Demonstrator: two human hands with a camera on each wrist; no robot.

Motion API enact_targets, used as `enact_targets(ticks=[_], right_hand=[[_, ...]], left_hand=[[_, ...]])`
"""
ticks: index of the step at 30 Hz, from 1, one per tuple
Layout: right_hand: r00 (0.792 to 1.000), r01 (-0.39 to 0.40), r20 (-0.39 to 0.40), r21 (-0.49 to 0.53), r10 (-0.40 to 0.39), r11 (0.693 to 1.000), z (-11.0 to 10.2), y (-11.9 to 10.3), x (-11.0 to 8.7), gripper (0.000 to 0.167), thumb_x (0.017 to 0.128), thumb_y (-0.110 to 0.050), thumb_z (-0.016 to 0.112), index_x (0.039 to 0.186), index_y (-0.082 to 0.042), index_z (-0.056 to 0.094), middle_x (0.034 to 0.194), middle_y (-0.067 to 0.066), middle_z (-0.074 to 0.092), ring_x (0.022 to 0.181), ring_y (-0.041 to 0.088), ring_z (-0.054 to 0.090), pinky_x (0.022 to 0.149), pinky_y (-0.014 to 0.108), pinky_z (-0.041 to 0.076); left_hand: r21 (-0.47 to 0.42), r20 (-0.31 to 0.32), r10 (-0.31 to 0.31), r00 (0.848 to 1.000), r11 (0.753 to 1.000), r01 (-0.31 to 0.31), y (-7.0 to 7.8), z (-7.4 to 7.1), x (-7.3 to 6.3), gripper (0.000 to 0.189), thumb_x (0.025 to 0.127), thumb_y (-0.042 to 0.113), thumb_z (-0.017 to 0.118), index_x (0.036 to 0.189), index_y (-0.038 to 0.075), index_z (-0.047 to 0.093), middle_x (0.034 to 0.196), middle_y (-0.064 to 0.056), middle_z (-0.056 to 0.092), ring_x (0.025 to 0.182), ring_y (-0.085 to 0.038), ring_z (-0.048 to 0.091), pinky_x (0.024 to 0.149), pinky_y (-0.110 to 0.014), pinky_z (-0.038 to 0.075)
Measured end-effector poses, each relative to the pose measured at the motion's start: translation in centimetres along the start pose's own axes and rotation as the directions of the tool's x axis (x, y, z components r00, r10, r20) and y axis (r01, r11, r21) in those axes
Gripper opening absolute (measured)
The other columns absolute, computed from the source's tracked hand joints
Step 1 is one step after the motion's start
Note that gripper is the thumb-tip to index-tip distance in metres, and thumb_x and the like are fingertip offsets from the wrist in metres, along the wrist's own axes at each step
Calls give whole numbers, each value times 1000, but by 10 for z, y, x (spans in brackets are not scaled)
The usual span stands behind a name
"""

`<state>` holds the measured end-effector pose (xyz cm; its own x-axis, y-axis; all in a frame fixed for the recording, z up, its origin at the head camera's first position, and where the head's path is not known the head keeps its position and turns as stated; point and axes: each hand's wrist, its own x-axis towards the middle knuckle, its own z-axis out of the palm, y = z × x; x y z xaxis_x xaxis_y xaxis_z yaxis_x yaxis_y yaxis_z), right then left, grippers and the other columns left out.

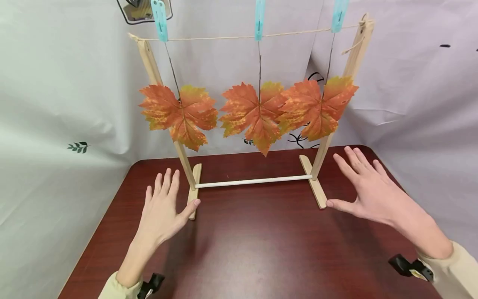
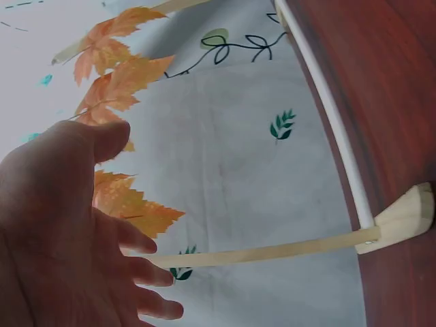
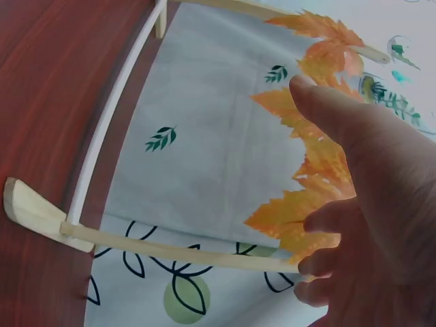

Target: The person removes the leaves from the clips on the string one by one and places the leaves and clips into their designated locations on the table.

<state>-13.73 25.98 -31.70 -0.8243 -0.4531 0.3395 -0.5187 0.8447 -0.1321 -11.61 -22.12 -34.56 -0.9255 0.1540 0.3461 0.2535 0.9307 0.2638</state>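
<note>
Both hands are bare and hold nothing. My left hand (image 1: 160, 214) is spread, fingers straight, over the table beside the left foot (image 1: 196, 176) of a wooden rack; its thumb overlaps that foot in the head view. On the other side my right hand (image 1: 373, 191) spreads likewise, its thumb tip right at the end of the right foot (image 1: 317, 191). From the rack's string (image 1: 216, 38) hang three orange leaves: a left one (image 1: 183, 112), a middle one (image 1: 257, 112) and a right one (image 1: 317, 108). Blue clothespins (image 1: 259, 20) grip their stems at the string.
The rack's two wooden posts (image 1: 149, 62) are joined low down by a white rod (image 1: 254, 181). It stands toward the back of a dark red-brown table (image 1: 254, 249). Pale cloth (image 1: 67, 104) printed with leaves hangs behind and at both sides.
</note>
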Motion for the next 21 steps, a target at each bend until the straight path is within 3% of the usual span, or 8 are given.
enact_targets(ticks=[4,7,10,13,16,18,20,21], right_hand=[[996,49,-74,41,-46,998,-5,0,9,102,71,-41,89,150,2,41,153,29,35,140,46,34,104,67,32],[984,98,-155,68,-87,993,-5,1,16,92,69,-27,92,144,3,49,141,27,51,126,43,53,93,60,45],[964,159,-230,83,-136,984,-5,4,21,79,73,-24,89,138,4,55,124,24,64,104,38,66,81,53,52],[934,220,-308,93,-182,971,-4,6,26,67,88,-46,75,131,2,61,107,19,71,87,33,71,68,44,53],[914,257,-357,137,-195,957,-5,4,31,53,87,-34,79,125,1,66,99,12,74,80,21,72,64,31,54],[909,265,-372,176,-185,948,-8,1,34,49,76,-12,86,121,0,69,94,6,75,76,10,71,61,20,53],[910,266,-378,210,-173,941,-12,-2,37,56,64,10,84,117,-1,71,92,3,75,75,1,69,61,15,53],[910,264,-381,227,-164,937,-14,-4,38,54,64,11,84,115,-2,71,90,2,75,75,-3,67,60,13,52]], left_hand=[[-55,-123,14,992,998,-21,3,-5,6,81,90,37,71,150,-6,38,151,-26,40,134,-46,43,96,-66,41],[-109,-251,29,968,992,-58,5,-7,11,70,86,24,76,142,-7,49,134,-27,57,107,-46,63,75,-63,51],[-212,-329,6,944,974,-81,7,-10,17,59,84,12,77,135,-7,56,116,-27,67,87,-42,70,68,-57,56],[-335,-363,-40,931,938,-90,8,-12,21,50,83,4,76,130,-6,62,104,-26,70,77,-36,73,63,-38,60],[-422,-384,-82,920,901,-96,8,-16,26,41,83,-1,75,123,-6,66,103,-21,72,79,-32,74,64,-17,56],[-444,-393,-105,914,892,-89,9,-19,29,36,84,-1,75,119,-4,68,101,-16,74,80,-21,74,67,-8,50],[-459,-394,-123,911,885,-79,11,-22,31,32,85,0,74,116,-3,69,97,-12,74,80,-8,71,67,-9,50],[-463,-392,-131,910,883,-73,11,-24,33,30,85,0,74,115,-3,69,95,-10,75,79,-1,69,67,-10,50]])
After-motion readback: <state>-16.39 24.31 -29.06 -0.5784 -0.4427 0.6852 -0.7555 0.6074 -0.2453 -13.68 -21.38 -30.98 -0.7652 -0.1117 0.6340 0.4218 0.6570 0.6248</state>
